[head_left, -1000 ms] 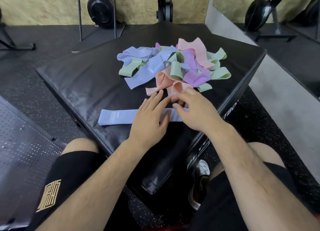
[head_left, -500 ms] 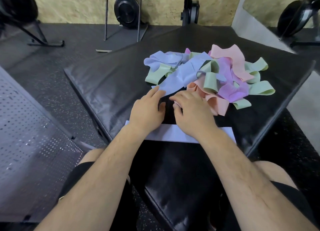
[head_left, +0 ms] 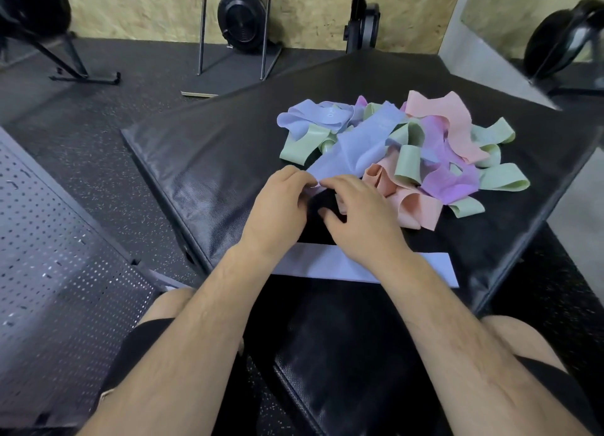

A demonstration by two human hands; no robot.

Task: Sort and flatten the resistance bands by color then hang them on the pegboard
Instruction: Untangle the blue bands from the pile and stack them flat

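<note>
Sorting early | flat band (head_left: 434, 267) done, lies near box (head_left: 202, 161) edge under wrists | left hand (head_left: 277, 206) and right hand (head_left: 356, 220) pinch blue band (head_left: 356, 151) end at pile (head_left: 451, 161) edge | pile tangled, mixed colors | pegboard (head_left: 49, 256) left, bare, nothing hung

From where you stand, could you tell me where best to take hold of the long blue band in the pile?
Probably its near end, from the front: the long blue band runs diagonally over the others, its tip already between the fingers of the left hand and right hand.
</note>
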